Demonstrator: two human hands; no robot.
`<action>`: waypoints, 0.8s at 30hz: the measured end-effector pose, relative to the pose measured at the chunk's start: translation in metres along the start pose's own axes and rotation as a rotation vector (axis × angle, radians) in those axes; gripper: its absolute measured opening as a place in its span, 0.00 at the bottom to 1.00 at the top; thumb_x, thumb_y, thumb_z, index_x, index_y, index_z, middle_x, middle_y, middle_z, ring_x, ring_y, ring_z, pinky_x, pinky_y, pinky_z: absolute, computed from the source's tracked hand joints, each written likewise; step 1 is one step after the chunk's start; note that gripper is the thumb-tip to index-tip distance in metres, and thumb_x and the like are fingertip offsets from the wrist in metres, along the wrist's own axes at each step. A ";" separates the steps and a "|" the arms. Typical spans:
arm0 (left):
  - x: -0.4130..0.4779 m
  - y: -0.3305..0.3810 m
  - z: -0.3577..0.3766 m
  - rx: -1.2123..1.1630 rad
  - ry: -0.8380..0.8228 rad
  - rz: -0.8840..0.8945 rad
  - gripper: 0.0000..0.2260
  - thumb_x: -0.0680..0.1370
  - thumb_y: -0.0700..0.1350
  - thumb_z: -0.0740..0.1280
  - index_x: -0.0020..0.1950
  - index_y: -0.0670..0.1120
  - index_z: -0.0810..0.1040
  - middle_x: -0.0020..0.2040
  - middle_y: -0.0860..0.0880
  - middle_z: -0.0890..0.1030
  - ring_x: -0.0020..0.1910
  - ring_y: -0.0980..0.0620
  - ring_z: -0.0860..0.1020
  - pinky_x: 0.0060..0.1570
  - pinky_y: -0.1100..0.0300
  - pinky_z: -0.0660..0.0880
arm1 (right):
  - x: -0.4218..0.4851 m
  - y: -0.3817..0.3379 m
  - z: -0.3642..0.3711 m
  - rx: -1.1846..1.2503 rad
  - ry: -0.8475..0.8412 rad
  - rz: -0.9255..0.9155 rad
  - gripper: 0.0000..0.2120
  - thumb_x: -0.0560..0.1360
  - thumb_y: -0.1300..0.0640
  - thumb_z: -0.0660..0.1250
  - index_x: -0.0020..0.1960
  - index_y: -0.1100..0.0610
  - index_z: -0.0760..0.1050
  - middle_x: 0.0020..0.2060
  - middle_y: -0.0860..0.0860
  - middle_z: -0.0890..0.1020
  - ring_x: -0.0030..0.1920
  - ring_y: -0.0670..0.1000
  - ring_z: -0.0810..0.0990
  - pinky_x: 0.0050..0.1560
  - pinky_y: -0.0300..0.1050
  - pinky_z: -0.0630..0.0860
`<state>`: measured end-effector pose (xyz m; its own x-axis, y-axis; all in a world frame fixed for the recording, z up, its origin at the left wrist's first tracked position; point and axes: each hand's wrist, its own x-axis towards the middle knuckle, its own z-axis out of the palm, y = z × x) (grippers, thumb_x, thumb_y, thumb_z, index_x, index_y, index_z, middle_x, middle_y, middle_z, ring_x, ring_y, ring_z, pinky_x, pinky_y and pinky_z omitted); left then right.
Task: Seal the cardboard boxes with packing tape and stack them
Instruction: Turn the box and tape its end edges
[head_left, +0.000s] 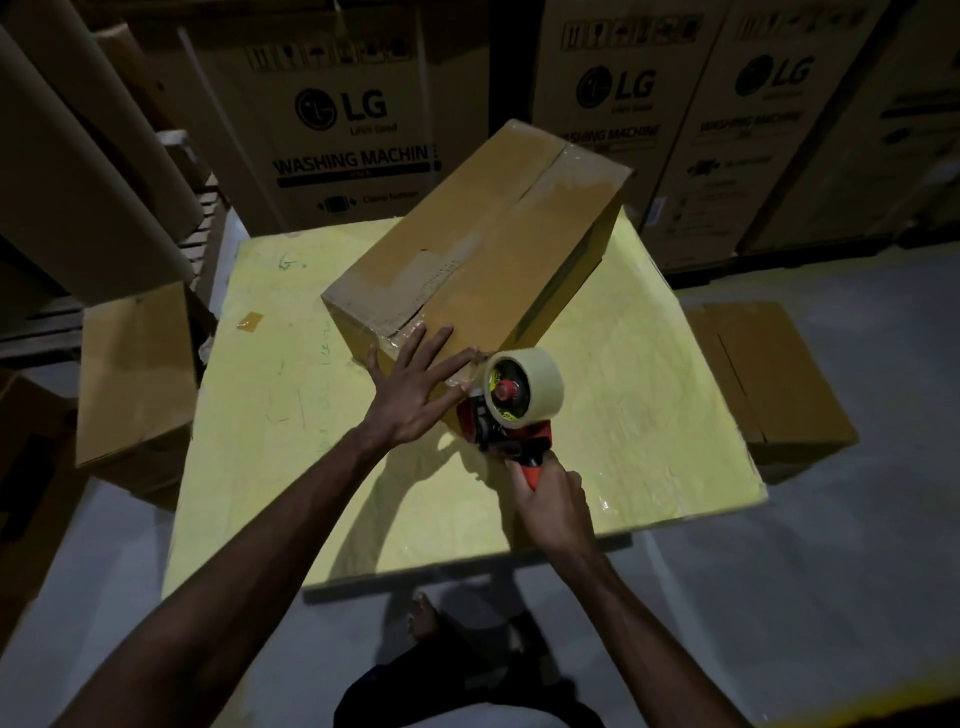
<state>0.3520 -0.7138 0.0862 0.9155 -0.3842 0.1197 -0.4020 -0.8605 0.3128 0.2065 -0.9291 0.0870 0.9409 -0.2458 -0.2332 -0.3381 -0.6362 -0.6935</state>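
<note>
So the cardboard box (483, 234) sits at an angle on the yellow table (291, 415), running from about the middle out to the far right corner, flaps closed, with clear tape already shiny along the top seam. The left hand (410, 395) is flat on the near end of the box, fingers (436, 343) straight and spread, pressing down and not gripping anything. The right hand (553, 506) has its fingers wrapped tight round the red handle of the tape dispenser (514, 415), and the dispenser's front end is right up against the near corner of the box, just beside the left fingertips. The roll of tape (540, 384) on it looks pretty full. There's a little scrap of brown tape (250, 320) stuck near the left edge of the table. Off the table, one plain box (135, 374) sits to the left and another (769, 379) on the floor to the right, with big LG washing machine cartons (353, 130) lined up behind.
</note>
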 end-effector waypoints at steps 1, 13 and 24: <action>0.001 -0.001 -0.001 -0.005 0.001 -0.001 0.24 0.83 0.70 0.51 0.79 0.73 0.56 0.84 0.63 0.47 0.83 0.55 0.40 0.72 0.25 0.37 | 0.004 -0.003 0.004 0.042 -0.016 0.024 0.17 0.81 0.39 0.63 0.55 0.53 0.75 0.43 0.52 0.82 0.42 0.54 0.82 0.40 0.50 0.79; -0.005 0.008 0.004 -0.063 0.034 -0.055 0.26 0.80 0.71 0.59 0.78 0.73 0.60 0.84 0.62 0.48 0.83 0.56 0.40 0.71 0.26 0.36 | 0.004 0.048 0.031 0.718 -0.154 0.429 0.22 0.79 0.41 0.69 0.38 0.57 0.73 0.27 0.56 0.74 0.24 0.53 0.72 0.25 0.42 0.69; -0.013 0.030 0.022 0.033 0.268 -0.174 0.25 0.80 0.66 0.62 0.78 0.68 0.65 0.83 0.60 0.59 0.84 0.54 0.51 0.72 0.27 0.43 | 0.134 0.040 -0.007 1.006 -0.106 0.443 0.20 0.78 0.42 0.70 0.37 0.56 0.74 0.27 0.55 0.75 0.23 0.53 0.73 0.25 0.43 0.73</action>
<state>0.3276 -0.7424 0.0731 0.9406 -0.1323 0.3126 -0.2354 -0.9177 0.3200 0.3193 -0.9926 0.0329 0.7540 -0.2103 -0.6223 -0.5191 0.3898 -0.7607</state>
